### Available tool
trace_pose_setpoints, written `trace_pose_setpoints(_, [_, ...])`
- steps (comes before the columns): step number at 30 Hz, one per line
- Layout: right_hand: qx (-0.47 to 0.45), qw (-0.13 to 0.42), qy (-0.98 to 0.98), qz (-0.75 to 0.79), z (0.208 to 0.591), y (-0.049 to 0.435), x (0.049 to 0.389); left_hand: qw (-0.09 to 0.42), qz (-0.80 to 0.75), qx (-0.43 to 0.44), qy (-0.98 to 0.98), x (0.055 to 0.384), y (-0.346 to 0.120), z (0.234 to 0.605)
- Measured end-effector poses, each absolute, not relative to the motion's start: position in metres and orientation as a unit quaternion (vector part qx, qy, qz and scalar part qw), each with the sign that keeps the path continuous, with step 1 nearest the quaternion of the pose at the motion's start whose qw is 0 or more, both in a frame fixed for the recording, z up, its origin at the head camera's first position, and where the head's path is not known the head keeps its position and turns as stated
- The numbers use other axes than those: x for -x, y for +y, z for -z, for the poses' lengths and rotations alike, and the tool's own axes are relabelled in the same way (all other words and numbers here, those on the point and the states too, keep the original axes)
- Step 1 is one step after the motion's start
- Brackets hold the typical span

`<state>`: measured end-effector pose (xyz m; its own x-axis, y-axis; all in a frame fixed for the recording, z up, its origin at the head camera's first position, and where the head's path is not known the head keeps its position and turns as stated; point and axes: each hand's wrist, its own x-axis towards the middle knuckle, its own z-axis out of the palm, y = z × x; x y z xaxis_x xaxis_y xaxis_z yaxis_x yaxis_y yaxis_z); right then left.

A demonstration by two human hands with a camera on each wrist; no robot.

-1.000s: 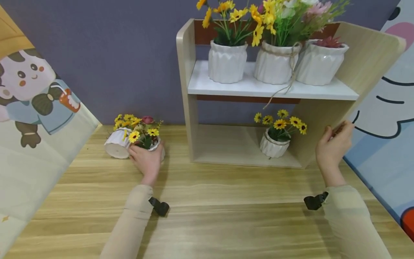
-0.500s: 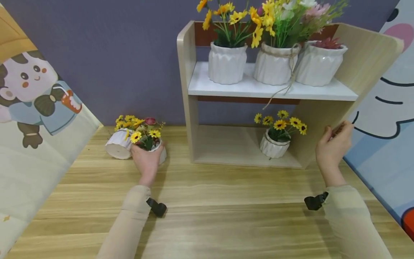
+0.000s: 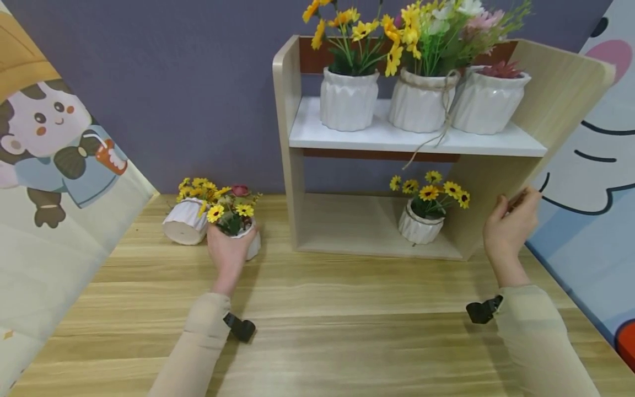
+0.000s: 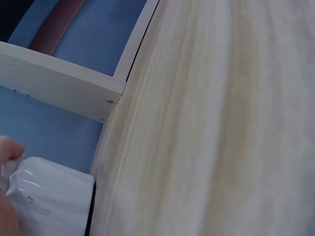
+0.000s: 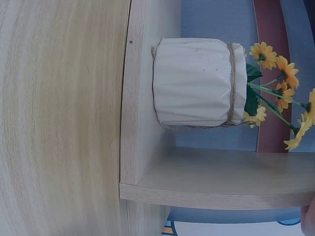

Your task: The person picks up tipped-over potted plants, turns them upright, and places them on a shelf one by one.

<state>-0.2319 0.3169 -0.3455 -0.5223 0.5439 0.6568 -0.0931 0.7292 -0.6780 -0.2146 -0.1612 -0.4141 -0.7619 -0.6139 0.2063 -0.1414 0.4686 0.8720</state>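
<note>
Fingers curled, a person's left hand [image 3: 229, 251] holds a white flowerpot [image 3: 254, 246] of yellow blooms [image 3: 244, 210], a tipped pot [image 3: 186, 223] just to the hand's left. The right hand [image 3: 510, 229], fingers bent, is at the side of a shelf [image 3: 560, 102], its grip unclear

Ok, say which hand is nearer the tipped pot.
Left: the left hand is just right of the tipped pot; the right hand is far across, by the shelf.
</note>
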Motion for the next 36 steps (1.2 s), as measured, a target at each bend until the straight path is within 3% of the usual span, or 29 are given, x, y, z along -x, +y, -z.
trace_pose_setpoints(27, [0.118,0.478,-0.804,-0.334,0.348,0.319,0.231,0.105,0.488,-0.177,-0.848,0.174,-0.149,0.397])
trace_pose_setpoints(36, [0.123,0.472,-0.806,-0.335,0.348,0.319,0.231,0.092,0.447,-0.127,-0.881,0.158,-0.139,0.389])
